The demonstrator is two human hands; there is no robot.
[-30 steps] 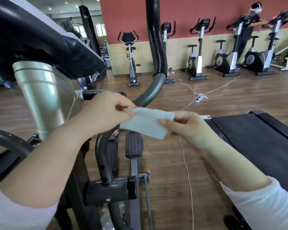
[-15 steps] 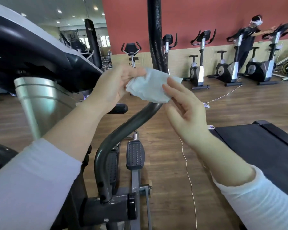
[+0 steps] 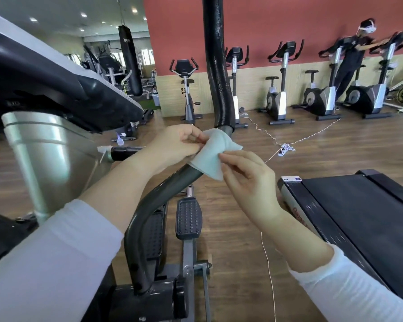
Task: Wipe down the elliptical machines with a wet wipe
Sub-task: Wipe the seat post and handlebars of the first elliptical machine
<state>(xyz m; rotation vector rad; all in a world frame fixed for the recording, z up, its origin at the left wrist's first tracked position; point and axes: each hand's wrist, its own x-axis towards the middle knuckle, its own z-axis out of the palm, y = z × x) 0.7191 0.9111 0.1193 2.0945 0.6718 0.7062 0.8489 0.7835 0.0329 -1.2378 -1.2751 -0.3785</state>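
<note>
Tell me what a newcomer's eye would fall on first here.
Dead centre, the left hand and right hand pinch a pale wipe draped over the elliptical's grey bar, just below its black foam grip. Behind, a red wall backs a row of bikes, with a person standing among them at far right. A treadmill fills the lower right.

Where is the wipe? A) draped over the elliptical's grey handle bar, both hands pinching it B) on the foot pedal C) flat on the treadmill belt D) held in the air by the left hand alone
A: the wipe drapes over the grey handle bar just below the foam grip, with the left hand and right hand each pinching an edge.
</note>
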